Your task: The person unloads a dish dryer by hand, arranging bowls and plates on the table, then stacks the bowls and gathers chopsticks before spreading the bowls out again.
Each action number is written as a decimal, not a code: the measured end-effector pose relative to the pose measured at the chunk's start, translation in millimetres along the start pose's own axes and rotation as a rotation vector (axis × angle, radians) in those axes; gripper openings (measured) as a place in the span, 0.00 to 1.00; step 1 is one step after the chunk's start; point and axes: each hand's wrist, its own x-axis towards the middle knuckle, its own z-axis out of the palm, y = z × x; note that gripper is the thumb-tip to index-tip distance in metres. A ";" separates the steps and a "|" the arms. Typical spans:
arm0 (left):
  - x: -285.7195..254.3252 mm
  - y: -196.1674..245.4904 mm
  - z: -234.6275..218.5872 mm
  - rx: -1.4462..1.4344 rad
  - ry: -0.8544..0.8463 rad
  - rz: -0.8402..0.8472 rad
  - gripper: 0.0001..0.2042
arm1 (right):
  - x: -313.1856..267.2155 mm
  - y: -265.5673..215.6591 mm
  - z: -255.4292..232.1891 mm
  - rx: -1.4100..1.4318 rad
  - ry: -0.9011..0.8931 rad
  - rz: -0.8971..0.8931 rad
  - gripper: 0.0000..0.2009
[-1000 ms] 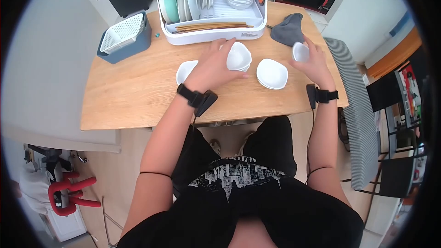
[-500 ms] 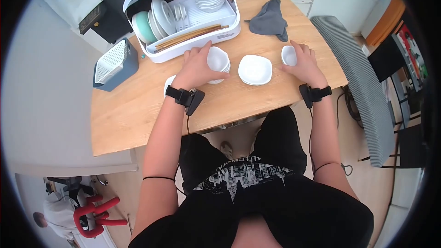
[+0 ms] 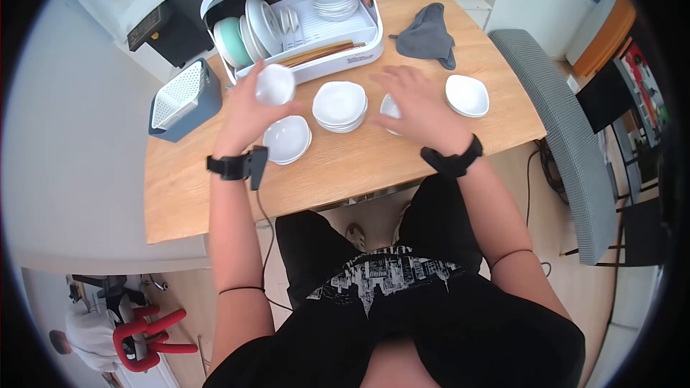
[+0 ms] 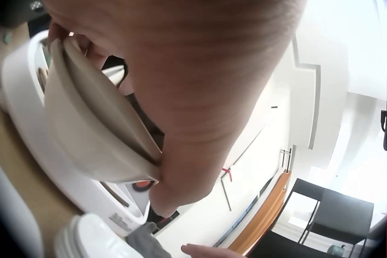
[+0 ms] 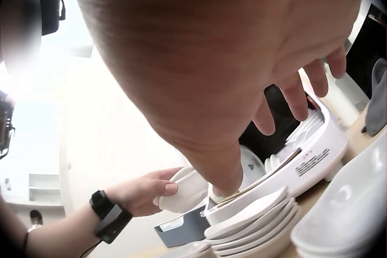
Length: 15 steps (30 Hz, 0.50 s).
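My left hand (image 3: 248, 111) holds white nested bowls (image 3: 275, 85) by the rim, raised and tilted; in the left wrist view two rims (image 4: 100, 113) show close together. Below it stands a stack of white bowls (image 3: 287, 140). A taller white stack (image 3: 340, 104) sits in the middle of the table. My right hand (image 3: 420, 108) hovers with spread fingers over another white bowl (image 3: 389, 111), partly hidden beneath it. Nothing lies between its fingers in the right wrist view. To its right stand more white bowls (image 3: 467, 95).
Behind the bowls, a white dish box (image 3: 309, 65) with raised lid holds plates, bowls and chopsticks (image 3: 327, 52). A blue-grey basket (image 3: 188, 104) stands at the left. A grey cloth (image 3: 425, 37) lies at the back right, and a padded bench (image 3: 553, 122) runs along the table's right side.
My left hand has lifted bowls off the middle stack and moved left with them. The right hand has let go of the right-hand bowls and moved left over another bowl.
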 end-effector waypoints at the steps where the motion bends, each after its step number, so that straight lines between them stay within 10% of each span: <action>1: -9.0 -8.5 -12.9 0.076 0.023 -0.061 0.58 | 10.4 -16.1 0.8 0.031 -0.081 -0.001 0.37; 2: -18.7 -20.3 -22.0 0.080 0.028 -0.065 0.58 | 24.6 -25.5 1.3 0.097 -0.305 0.076 0.40; 15: -105.9 -96.0 -11.9 0.127 0.009 -0.412 0.56 | 78.5 -49.7 54.2 0.017 -0.501 0.158 0.57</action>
